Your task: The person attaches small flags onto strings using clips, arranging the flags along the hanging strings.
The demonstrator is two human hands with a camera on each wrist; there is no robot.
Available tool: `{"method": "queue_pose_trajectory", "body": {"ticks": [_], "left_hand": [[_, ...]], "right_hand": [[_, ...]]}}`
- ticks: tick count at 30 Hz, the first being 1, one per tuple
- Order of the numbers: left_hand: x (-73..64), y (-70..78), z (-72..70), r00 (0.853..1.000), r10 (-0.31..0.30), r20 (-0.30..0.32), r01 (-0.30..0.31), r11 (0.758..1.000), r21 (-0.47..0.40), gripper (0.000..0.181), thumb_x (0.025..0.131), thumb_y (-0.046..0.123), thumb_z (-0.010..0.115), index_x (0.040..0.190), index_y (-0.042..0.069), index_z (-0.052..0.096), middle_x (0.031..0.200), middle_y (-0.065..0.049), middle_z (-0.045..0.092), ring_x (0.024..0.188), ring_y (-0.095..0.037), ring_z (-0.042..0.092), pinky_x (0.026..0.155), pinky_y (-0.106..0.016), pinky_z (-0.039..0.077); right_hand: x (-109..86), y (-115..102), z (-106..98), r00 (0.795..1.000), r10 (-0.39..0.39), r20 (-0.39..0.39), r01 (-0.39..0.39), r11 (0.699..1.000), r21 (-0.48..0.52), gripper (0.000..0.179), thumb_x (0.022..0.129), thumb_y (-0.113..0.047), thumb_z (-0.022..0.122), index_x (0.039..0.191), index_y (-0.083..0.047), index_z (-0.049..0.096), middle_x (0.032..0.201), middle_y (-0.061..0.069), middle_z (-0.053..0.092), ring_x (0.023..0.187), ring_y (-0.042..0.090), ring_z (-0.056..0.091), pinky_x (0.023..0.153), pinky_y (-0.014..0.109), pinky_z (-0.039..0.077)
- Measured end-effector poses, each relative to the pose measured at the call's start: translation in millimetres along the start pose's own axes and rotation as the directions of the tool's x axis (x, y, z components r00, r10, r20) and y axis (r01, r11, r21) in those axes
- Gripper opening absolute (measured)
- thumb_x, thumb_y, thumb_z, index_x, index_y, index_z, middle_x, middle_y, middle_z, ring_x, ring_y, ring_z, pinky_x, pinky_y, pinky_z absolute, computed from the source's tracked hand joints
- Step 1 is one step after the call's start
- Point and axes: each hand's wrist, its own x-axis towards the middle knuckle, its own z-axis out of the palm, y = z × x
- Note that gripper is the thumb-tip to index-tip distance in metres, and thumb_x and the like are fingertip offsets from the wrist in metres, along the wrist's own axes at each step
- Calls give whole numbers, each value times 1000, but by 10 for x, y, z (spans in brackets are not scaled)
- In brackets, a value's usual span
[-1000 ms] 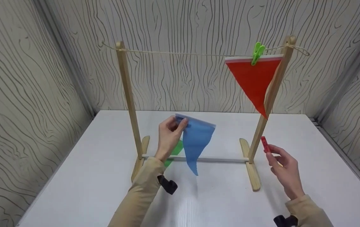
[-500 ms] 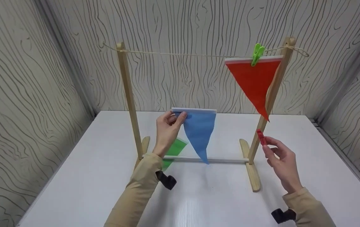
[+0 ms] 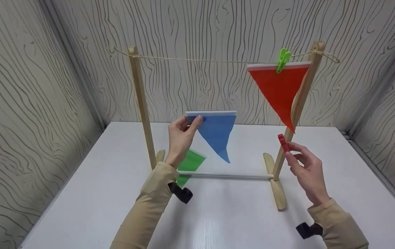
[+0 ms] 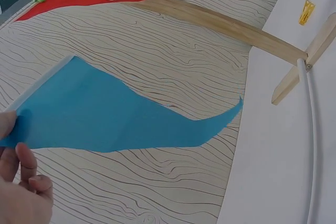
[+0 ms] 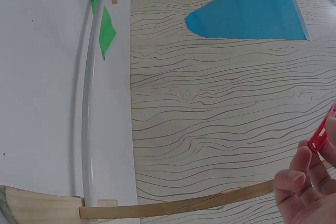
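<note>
A blue triangular pennant (image 3: 216, 129) with a white top strip is pinched near its upper left corner by my left hand (image 3: 180, 140). The pennant hangs below the string (image 3: 197, 60), apart from it, its tip bent to one side. My right hand (image 3: 306, 169) pinches a red clothespin (image 3: 283, 142) between thumb and fingers, in front of the right wooden post (image 3: 303, 91). On the string's right part hangs a red pennant (image 3: 280, 90), fixed by a green clothespin (image 3: 283, 60). In the right wrist view the red clothespin (image 5: 320, 135) is partly cut off by the frame edge.
A green pennant (image 3: 192, 160) lies on the white table (image 3: 232, 214) by the stand's white crossbar (image 3: 230, 175), partly behind my left arm. The left post (image 3: 141, 103) holds the string's other end. A yellow clothespin (image 4: 306, 12) lies on the table beyond the right post.
My left hand has raised the blue pennant, and its top strip has turned from slanting to level. My right hand has moved up and slightly left with the red clothespin.
</note>
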Motion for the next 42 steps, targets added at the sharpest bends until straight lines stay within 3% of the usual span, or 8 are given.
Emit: {"method": "queue_pose_trajectory", "body": {"ticks": [8, 14, 28, 34, 42], "left_hand": [[76, 61, -9, 1000, 9, -14, -10, 1000, -11, 17, 94, 12, 70, 104, -1, 73, 86, 2, 72, 75, -8, 58, 71, -21, 45], [101, 132, -23, 1000, 7, 3, -7, 1000, -14, 17, 96, 14, 69, 105, 1, 73, 87, 2, 70, 78, -10, 57, 75, -23, 46], [154, 246, -7, 1000, -7, 0, 7, 1000, -19, 19, 96, 14, 68, 109, 0, 72, 89, 1, 69, 82, -12, 57, 77, -26, 45], [186, 261, -5, 1000, -3, 0, 3, 999, -43, 19, 96, 13, 68, 108, -1, 72, 88, 2, 68, 82, -12, 56, 75, -24, 43], [216, 300, 3, 1000, 0, 4, 1, 999, -50, 19, 96, 13, 68, 109, 0, 72, 89, 2, 69, 85, -11, 60, 85, -29, 48]], "right_hand": [[61, -150, 78, 998, -67, 1, 67, 997, 29, 34, 100, -3, 58, 133, 5, 57, 105, -21, 60, 85, 5, 59, 66, 17, 53], [89, -268, 115, 993, -113, -19, 114, 991, 72, 34, 99, 0, 58, 132, 9, 57, 103, -17, 62, 89, 4, 61, 72, 14, 56], [191, -493, 128, 980, -172, -103, 184, 976, 118, 35, 92, 7, 66, 127, 9, 62, 104, -14, 69, 77, 3, 61, 69, 13, 56], [277, -573, 134, 973, -207, -100, 220, 965, 146, 35, 92, 7, 66, 126, 11, 61, 98, -10, 69, 72, 3, 56, 60, 11, 52], [408, -662, 165, 968, -238, -79, 250, 943, 221, 33, 94, 4, 65, 126, 10, 62, 99, -8, 70, 71, 5, 56, 61, 13, 50]]}}
